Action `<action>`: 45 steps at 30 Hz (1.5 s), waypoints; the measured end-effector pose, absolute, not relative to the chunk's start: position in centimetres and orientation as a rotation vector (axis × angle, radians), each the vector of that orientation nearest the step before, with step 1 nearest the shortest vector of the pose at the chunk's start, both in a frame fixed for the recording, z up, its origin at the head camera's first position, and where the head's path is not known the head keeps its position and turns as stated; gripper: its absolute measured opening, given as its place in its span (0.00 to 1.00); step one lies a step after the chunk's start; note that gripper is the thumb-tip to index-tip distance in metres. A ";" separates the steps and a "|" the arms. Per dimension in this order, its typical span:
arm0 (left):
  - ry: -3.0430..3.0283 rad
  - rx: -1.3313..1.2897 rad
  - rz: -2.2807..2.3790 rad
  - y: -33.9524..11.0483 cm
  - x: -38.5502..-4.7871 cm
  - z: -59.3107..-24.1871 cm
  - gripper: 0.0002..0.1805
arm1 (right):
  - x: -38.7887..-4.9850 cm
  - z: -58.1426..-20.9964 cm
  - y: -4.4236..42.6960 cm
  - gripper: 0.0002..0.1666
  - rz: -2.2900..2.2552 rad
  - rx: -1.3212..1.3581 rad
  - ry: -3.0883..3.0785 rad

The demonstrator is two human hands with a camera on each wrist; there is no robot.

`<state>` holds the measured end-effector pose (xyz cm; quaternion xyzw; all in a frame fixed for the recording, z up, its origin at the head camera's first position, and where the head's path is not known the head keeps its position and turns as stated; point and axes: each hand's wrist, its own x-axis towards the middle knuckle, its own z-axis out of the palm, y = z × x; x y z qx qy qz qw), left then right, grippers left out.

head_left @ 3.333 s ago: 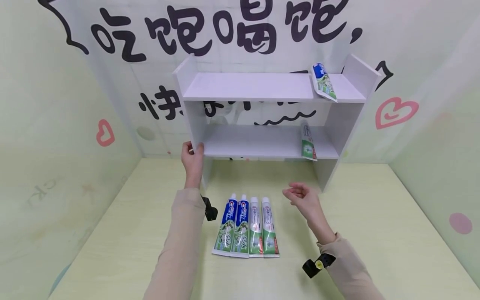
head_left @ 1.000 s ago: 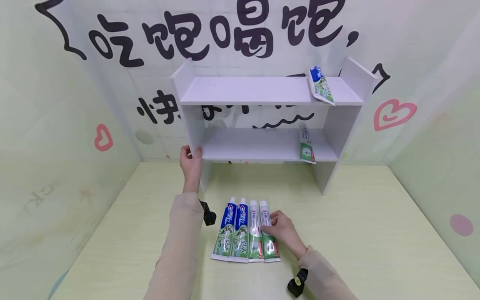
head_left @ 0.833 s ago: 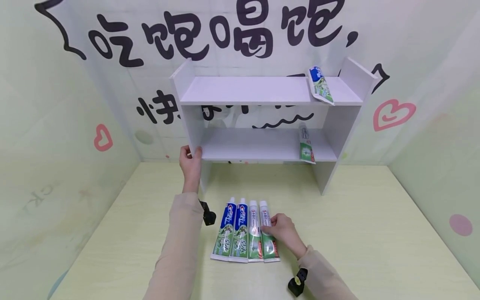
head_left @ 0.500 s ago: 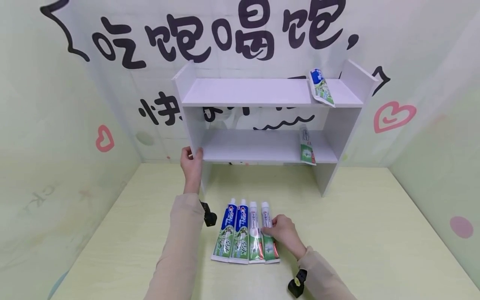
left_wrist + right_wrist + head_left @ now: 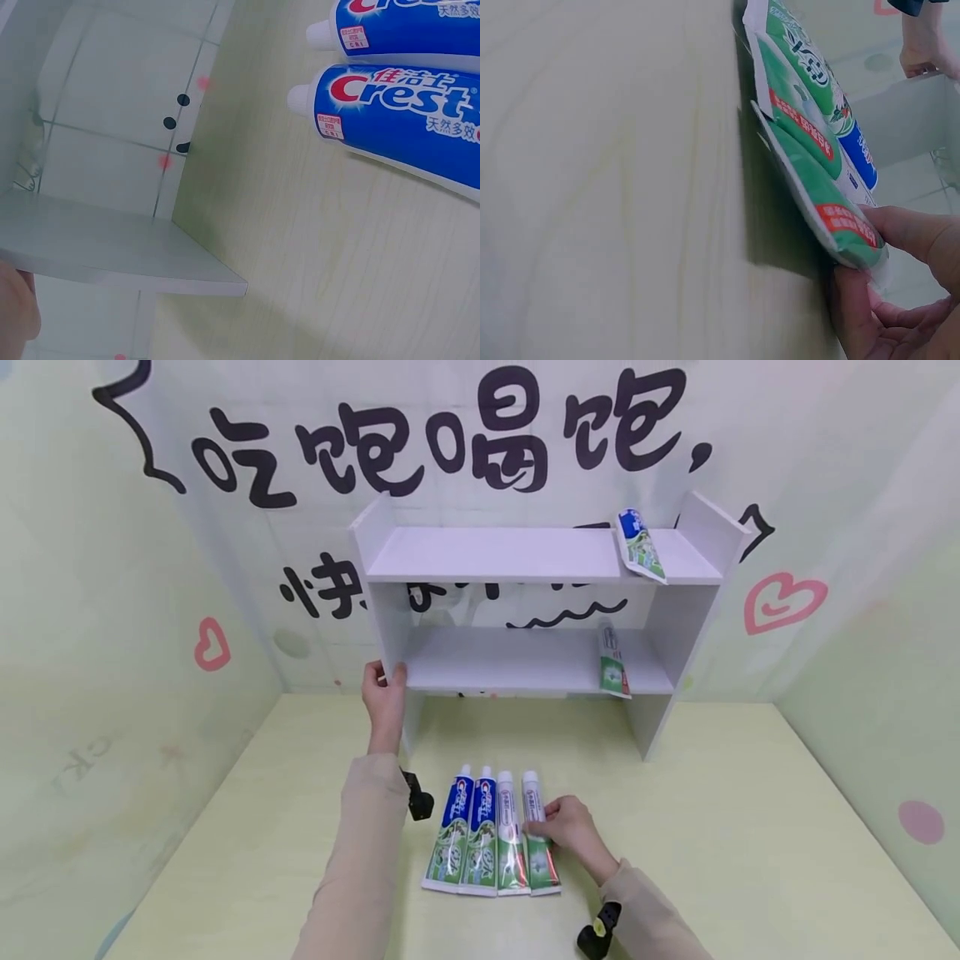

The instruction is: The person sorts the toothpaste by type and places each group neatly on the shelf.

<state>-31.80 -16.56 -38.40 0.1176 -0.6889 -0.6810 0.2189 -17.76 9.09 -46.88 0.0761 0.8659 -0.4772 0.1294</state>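
My left hand [image 5: 385, 697] grips the left side panel of a white two-tier shelf [image 5: 495, 552], its thumb on the front edge. With thumb and fingers, my right hand [image 5: 573, 828] pinches the rightmost toothpaste tube [image 5: 542, 860], white and green, by its right edge. In the right wrist view, that tube [image 5: 829, 210] is tilted, with its near edge off the table. Beside it lie another white-green tube [image 5: 513, 860] and two blue-green Crest tubes [image 5: 480, 852], [image 5: 450, 852], caps toward the shelf.
A Crest toothpaste tube [image 5: 640, 545] lies on the top tier at the right, its end over the front edge. Below it, a white-green tube [image 5: 613, 664] lies on the lower tier. The pale table [image 5: 750, 827] extends to printed walls on both sides.
My right hand has come down and left from beside the shelf and taken hold of the rightmost tube. That tube's cap end has shifted slightly right, away from its neighbour. My left hand stays put.
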 end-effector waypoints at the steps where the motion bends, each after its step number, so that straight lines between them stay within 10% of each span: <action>1: -1.905 0.327 -1.886 -16.6 -31.8 -38.5 0.15 | -17.7 -46.9 9.1 0.20 -1.397 0.228 2.510; 45: -1.924 0.301 -1.835 -16.8 -32.1 -39.0 0.15 | -18.9 -38.4 9.4 0.25 -1.754 0.108 2.421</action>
